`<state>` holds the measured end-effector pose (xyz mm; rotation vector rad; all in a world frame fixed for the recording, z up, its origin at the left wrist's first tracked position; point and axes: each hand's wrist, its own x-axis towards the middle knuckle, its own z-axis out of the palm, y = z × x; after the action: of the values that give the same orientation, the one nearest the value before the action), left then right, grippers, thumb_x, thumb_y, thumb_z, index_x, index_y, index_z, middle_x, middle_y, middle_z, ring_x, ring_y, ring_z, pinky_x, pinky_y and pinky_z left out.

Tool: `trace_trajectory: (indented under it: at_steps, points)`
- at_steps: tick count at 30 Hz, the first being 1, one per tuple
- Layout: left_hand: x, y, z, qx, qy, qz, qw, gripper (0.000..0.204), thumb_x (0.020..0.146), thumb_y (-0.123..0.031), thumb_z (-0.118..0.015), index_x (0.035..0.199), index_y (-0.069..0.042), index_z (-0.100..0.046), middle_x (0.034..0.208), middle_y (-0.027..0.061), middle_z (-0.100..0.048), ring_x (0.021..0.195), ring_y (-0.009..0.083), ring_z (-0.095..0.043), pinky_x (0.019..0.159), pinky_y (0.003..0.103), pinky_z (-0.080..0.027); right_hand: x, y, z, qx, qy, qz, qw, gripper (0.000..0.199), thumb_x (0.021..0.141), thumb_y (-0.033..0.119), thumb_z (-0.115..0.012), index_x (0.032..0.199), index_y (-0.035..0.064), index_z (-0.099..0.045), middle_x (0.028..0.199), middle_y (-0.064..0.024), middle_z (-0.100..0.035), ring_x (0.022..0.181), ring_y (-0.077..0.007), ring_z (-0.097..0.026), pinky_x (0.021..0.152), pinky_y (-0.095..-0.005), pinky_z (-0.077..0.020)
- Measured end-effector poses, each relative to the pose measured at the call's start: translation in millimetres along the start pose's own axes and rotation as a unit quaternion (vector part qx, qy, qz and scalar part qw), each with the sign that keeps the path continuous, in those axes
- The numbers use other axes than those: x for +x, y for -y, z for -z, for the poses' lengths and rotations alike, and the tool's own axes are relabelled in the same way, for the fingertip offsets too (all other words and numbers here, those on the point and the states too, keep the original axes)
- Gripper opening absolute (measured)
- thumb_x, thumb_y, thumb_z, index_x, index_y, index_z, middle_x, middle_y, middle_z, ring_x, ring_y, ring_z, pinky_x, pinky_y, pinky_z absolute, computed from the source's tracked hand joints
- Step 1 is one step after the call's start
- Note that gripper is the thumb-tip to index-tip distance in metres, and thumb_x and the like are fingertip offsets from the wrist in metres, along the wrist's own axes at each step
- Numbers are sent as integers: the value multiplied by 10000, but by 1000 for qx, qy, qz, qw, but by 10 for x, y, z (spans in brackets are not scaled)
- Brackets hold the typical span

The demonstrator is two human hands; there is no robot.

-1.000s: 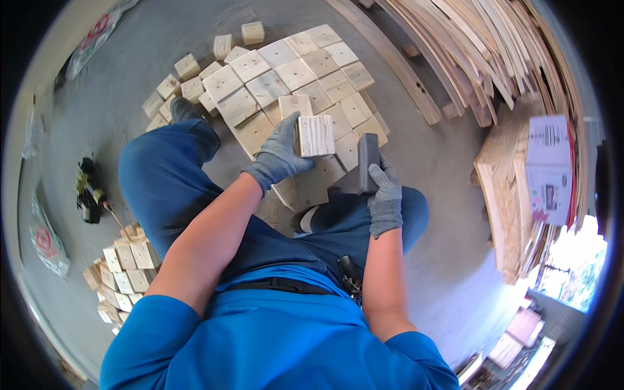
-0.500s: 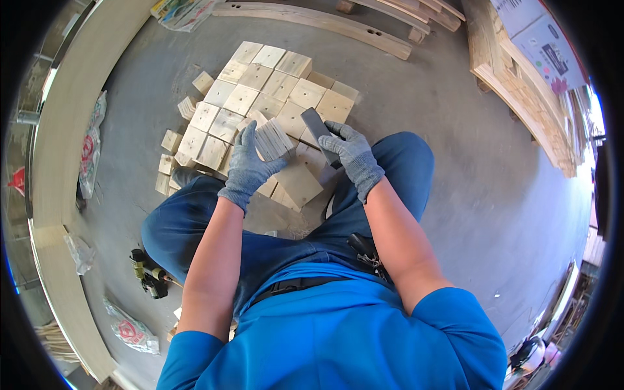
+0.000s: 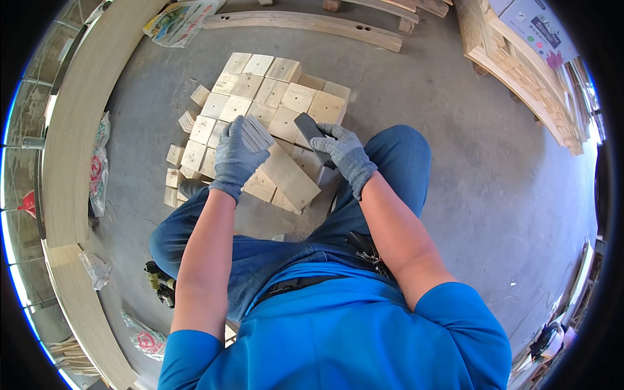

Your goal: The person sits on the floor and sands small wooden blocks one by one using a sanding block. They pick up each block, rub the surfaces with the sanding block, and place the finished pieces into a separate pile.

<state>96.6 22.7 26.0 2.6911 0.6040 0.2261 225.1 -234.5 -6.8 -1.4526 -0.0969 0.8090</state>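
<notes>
My left hand (image 3: 235, 158), in a grey knitted glove, is closed on a small wooden block with grooved slats (image 3: 256, 134), its ridged side turned up. A dark grey rectangular bar (image 3: 312, 130) is gripped in my gloved right hand (image 3: 343, 153), a little apart from the grooved piece. Below both hands lies a tight group of pale wooden blocks (image 3: 266, 91), many with a small hole in the top face. One longer wooden block (image 3: 290, 177) lies aslant at the near side, between my hands and my lap.
Small wood offcuts (image 3: 175, 154) lie left of the group. A cordless power tool (image 3: 159, 283) rests by my left knee. Long boards (image 3: 68, 130) edge the left side; a beam (image 3: 305, 23) lies at the far side. Stacked timber (image 3: 520, 78) with a box (image 3: 536, 29) stands right.
The grooved block in my left hand has shifted slightly left and tilted. My right hand with the dark bar has barely moved. The whole view has shifted a little.
</notes>
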Motion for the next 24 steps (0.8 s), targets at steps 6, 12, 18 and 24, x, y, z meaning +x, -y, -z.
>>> trace_trajectory:
  at_steps: [6, 12, 18, 24]
  points:
    - [-170, -15, -122, -21, -56, -35, 998, 1139, 661, -284, -988, 1600, -47, -388, 1535, 242, -491, 1415, 439, -480, 1196, 516, -434, 48, -86, 16, -4, 2, 9, 1000, 598, 895, 137, -860, 1443, -1, -663, 1266, -134, -767, 958, -152, -726, 824, -278, -596]
    - [-639, -173, -261, 9, -53, -118, 992, 1025, 690, -227, -956, 1569, -67, -452, 1540, 223, -491, 1460, 447, -440, 1237, 528, -386, 43, -46, -23, -24, -4, -6, 1000, 593, 913, 146, -845, 1449, -18, -652, 1243, -144, -768, 943, -153, -726, 816, -279, -595]
    - [-972, -369, -333, 8, -6, -126, 992, 976, 716, -187, -915, 1571, -92, -453, 1557, 222, -483, 1498, 468, -408, 1248, 535, -372, 51, -75, -40, -62, -6, 8, 998, 603, 905, 156, -844, 1448, -23, -651, 1248, -151, -767, 943, -162, -727, 846, -287, -590]
    - [-1029, -237, -372, -76, -74, -118, 987, 1055, 716, -198, -939, 1611, -74, -395, 1593, 238, -443, 1489, 473, -426, 1238, 529, -392, 43, -159, -11, -43, -15, 14, 999, 627, 894, 182, -850, 1453, -22, -650, 1291, -180, -755, 993, -180, -734, 868, -300, -590]
